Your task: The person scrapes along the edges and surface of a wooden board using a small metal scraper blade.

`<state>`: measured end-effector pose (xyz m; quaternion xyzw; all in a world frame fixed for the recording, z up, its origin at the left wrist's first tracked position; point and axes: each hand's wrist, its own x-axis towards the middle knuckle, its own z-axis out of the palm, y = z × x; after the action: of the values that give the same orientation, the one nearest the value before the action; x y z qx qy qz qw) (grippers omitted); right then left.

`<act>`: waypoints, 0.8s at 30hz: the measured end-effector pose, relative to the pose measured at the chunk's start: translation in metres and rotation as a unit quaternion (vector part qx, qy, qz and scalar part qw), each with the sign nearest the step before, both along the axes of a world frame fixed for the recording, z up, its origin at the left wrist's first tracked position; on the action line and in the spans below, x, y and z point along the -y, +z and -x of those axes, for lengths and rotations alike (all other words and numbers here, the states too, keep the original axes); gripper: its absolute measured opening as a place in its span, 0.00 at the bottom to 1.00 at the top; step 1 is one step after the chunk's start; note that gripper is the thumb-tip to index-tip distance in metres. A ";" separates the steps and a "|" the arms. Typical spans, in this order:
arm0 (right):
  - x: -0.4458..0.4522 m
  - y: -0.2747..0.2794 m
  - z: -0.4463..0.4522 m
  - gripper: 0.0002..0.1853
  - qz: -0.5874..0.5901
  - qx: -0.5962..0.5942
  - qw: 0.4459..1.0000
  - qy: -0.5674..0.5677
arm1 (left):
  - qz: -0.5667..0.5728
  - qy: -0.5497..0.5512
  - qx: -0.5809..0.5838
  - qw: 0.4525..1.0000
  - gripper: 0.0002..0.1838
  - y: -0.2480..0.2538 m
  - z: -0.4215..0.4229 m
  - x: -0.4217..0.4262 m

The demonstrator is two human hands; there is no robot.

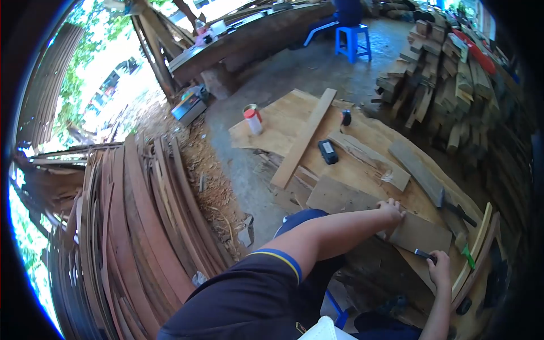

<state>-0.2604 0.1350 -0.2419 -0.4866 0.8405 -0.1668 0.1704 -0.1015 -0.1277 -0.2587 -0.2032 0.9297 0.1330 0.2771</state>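
A grey-brown board (419, 233) lies across the near edge of the large wooden slab (277, 116). My left hand (390, 212) rests on the board's middle, fingers bent over its surface; whether it grips anything cannot be made out. To the right, my right hand (439, 267) is closed around the dark handle of a chisel-like tool (420, 253), whose metal end is at the board's near edge. A hammer (457, 211) lies beyond the board, and a green-handled brush (468, 256) is beside my right hand.
On the slab are a long plank (306, 136), a black battery-like block (327, 152) and a red-and-white container (253, 121). Stacked boards (153, 226) fill the left side. A lumber pile (442, 73) and a blue stool (352, 42) stand behind, with a seated person (347, 11).
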 end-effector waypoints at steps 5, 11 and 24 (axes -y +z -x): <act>-0.006 -0.011 0.005 0.09 -0.030 -0.019 0.999 -0.040 | 0.034 -0.001 0.040 0.999 0.74 -0.008 0.011 -0.006; -0.011 -0.014 0.000 0.08 -0.048 -0.030 0.998 -0.029 | 0.017 0.029 0.075 0.997 0.70 -0.011 0.025 -0.016; -0.010 -0.002 -0.022 0.07 -0.045 -0.106 0.993 -0.004 | 0.027 -0.015 0.013 0.999 0.60 -0.007 0.007 -0.009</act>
<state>-0.2386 0.1447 -0.2440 -0.4902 0.8622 -0.0774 0.1013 -0.1088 -0.1191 -0.2657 -0.1985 0.9321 0.1013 0.2856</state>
